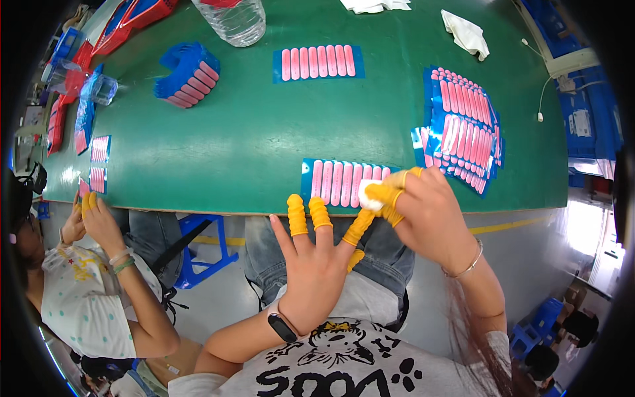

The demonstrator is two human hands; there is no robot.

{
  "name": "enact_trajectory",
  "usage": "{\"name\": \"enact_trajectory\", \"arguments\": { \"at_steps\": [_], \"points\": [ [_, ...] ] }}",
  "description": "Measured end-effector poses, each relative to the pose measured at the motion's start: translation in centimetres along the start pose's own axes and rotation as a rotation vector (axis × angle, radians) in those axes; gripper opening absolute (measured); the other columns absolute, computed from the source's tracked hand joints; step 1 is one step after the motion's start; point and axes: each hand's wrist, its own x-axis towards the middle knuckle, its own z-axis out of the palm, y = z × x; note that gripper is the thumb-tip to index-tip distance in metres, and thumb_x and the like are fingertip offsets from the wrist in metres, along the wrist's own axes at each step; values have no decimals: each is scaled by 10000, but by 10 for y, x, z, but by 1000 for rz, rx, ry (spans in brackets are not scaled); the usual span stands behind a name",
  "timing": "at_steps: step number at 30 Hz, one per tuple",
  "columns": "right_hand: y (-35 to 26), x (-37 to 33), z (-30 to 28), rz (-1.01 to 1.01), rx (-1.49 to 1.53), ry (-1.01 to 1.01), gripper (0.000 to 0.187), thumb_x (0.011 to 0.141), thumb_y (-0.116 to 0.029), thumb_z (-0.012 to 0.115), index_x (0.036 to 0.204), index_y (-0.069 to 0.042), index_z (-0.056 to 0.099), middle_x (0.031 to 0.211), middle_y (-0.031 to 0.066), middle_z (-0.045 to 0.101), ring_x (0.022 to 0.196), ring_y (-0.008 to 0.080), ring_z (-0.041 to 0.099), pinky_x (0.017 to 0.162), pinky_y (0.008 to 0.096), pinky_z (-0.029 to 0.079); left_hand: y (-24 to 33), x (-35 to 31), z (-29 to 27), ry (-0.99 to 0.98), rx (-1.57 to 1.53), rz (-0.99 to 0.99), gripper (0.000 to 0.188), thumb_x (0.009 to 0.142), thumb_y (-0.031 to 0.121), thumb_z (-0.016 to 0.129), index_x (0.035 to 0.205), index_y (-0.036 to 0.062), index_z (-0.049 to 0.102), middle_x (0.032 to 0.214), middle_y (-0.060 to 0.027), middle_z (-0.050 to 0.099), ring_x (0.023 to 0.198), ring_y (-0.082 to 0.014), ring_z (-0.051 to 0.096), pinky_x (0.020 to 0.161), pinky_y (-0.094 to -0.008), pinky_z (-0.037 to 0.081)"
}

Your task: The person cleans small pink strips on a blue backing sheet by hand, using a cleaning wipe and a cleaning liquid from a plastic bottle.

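A blue strip with a row of pink rounded bars (329,183) lies at the table's near edge in front of me. My left hand (311,258) is spread open, and its yellow finger cots rest at the strip's near edge. In my right hand (426,212), also in yellow finger cots, the fingers pinch a small white wad (370,194), perhaps cotton or cloth. That wad touches the strip's right part and covers some of the bars there. My right fingers hide the strip's right end.
To the right lies a pile of similar strips (466,126); another strip (319,63) lies farther back. A curled blue-and-pink stack (188,76) stands left. White tissues (466,34), a clear plastic container (238,23) and red baskets (56,126) sit around. A co-worker (92,298) handles strips at left.
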Motion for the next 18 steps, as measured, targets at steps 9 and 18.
{"name": "enact_trajectory", "arguments": {
  "at_steps": [9,18],
  "points": [
    [6,6,9,90,10,117,176,717,-61,704,890,-58,669,869,86,571,828,282,561,737,397,410,1,0,-2,-17,40,-15,618,828,361,673,1427,315,529,1210,-260,481,1283,-558,396,1041,-778,216],
    [-14,33,19,57,-56,49,249,726,-66,720,973,-67,697,902,83,606,826,277,560,723,393,401,1,0,-4,-1,-9,-20,563,806,365,712,1342,240,590,1291,-279,455,1296,-565,365,1041,-775,213]
  ]
}}
